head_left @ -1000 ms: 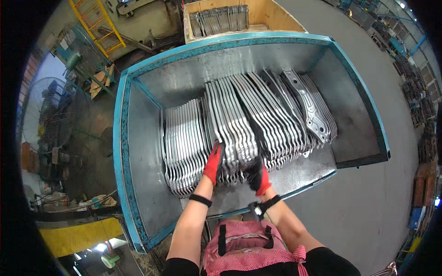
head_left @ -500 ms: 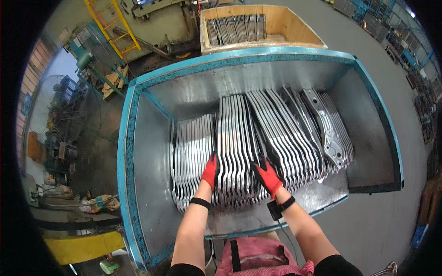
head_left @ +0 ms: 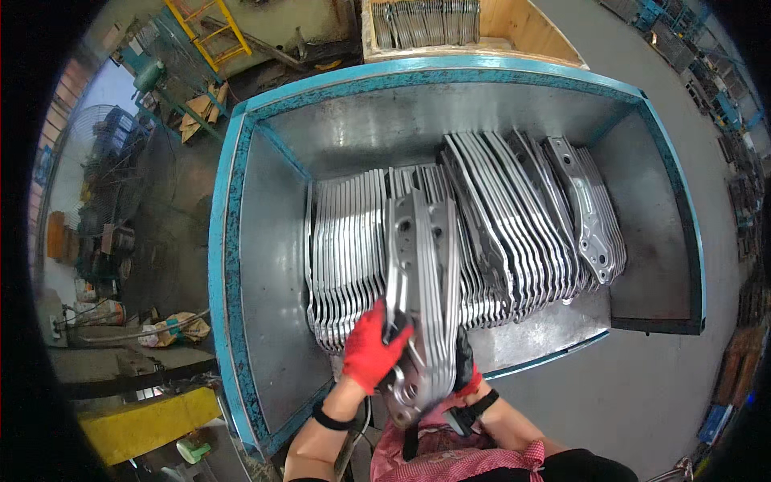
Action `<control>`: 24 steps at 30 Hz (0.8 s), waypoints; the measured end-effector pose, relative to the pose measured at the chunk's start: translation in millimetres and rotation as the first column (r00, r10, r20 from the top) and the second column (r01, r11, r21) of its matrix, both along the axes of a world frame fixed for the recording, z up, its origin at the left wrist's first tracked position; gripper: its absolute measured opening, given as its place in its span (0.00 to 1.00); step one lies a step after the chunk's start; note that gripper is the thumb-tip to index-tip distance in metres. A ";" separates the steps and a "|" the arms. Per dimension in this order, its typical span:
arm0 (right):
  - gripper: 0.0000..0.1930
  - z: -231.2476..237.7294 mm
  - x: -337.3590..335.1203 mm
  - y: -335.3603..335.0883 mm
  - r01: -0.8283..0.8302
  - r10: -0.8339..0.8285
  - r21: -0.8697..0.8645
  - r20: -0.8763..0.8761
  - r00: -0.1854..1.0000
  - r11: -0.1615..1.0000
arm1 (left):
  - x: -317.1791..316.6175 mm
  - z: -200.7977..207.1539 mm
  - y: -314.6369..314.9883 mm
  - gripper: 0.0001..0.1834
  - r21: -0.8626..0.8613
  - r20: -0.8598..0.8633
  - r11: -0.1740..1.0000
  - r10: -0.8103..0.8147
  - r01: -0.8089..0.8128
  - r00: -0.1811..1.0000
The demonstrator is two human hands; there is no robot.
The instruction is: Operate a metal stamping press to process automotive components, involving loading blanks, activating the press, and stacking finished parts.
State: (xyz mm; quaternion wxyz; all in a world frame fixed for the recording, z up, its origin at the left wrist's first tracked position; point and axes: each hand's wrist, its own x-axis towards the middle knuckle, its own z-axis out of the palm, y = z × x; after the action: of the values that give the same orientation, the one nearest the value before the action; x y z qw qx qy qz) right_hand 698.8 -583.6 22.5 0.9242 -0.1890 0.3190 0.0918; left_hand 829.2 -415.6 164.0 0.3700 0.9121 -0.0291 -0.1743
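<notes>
A bundle of long stamped metal brackets (head_left: 419, 297) is held upright between my two hands, over the near side of the bin. My left hand (head_left: 376, 347), in a red glove with black fingers, is closed on the bundle's left side. At its right side my right hand (head_left: 467, 361) grips too, its fingers partly hidden behind the metal. Rows of similar brackets stand in the bin: a left row (head_left: 347, 249), a tilted middle row (head_left: 514, 217) and a right stack (head_left: 590, 213) with holes showing in its front piece.
The large metal bin (head_left: 224, 265) has a blue rim and grey walls. Beyond it stands a wooden crate (head_left: 534, 36) with more metal parts. A yellow ladder (head_left: 210, 36) is at the far left, a fan (head_left: 104, 153) at the left, and a yellow beam (head_left: 148, 426) at the lower left.
My hands have lifted a bundle of brackets out of the row and drawn it toward me. Fewer brackets stand in the middle of the bin. The view has shifted slightly.
</notes>
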 end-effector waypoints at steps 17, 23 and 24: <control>0.20 -62.1 -42.1 -27.5 -0.461 0.501 -0.378 0.010 0.865 0.803 | -76.4 -76.8 42.3 0.20 -0.463 -0.864 0.494 -0.066 -0.736 0.499; 0.20 14.8 20.4 -16.0 -0.528 0.528 -0.496 -0.155 0.835 0.689 | -78.3 -77.9 59.3 0.20 -0.490 -0.835 0.537 -0.064 -0.687 0.546; 0.20 8.2 13.1 -9.0 -0.437 0.503 -0.640 -0.091 0.860 0.632 | -77.2 -76.1 58.6 0.20 -0.496 -0.832 0.540 -0.073 -0.680 0.550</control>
State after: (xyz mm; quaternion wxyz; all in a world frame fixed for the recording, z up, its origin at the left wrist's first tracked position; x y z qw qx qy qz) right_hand 711.9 -592.6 30.7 0.7607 -0.5728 0.2254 0.2058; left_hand 752.1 -357.0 87.8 0.7282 0.4664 0.2422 -0.4400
